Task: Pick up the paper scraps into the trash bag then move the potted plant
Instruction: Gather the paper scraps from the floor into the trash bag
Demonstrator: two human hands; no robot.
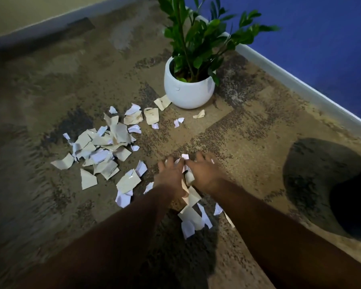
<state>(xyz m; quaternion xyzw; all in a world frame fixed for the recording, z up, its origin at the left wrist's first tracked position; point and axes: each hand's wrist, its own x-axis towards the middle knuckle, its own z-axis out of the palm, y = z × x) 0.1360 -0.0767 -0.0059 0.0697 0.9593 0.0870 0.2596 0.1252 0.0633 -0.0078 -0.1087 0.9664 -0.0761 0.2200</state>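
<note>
Torn white and cream paper scraps (104, 149) lie scattered over the carpet, thickest at centre left, with more beside the pot and between my forearms (191, 217). A potted plant (189, 88), green leaves in a round white pot, stands upright further back near the blue wall. My left hand (171, 174) and my right hand (203, 174) are side by side, palms down, fingers spread, pressing on a small cluster of scraps (186, 158) that shows between and under them. A black trash bag (352, 201) sits at the right edge, only partly seen.
The floor is brown mottled carpet (248, 132). A white baseboard (300, 84) runs along the blue wall at the right and another along the pale wall at top left. A dark shadow lies beside the bag.
</note>
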